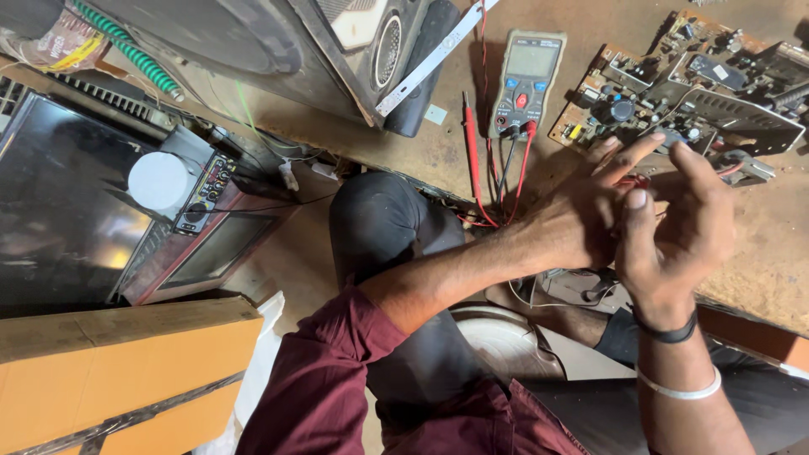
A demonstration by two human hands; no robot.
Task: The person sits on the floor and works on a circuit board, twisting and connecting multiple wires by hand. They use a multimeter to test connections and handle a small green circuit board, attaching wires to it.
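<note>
My left hand (581, 223), on a maroon-sleeved arm, and my right hand (683, 236), with a black band and a white bangle on its wrist, meet just above the bench edge. The left fingers stretch towards a circuit board (674, 93) with a metal heat sink. A bit of red wire (630, 179) shows between the two hands; who grips it is hidden. The right fingers curl over the left hand, thumb up. A grey multimeter (528, 80) lies beyond. Its red and black leads (514, 181) run down under my left wrist. A loose red probe (472, 143) rests beside it.
The worn brown bench (758, 253) holds a black speaker cabinet (337, 50) and a white strip (430, 59). On the floor at left are a dark television set (67, 194), a white knob (160, 181), a cardboard box (126, 362) and a green coiled hose (126, 50).
</note>
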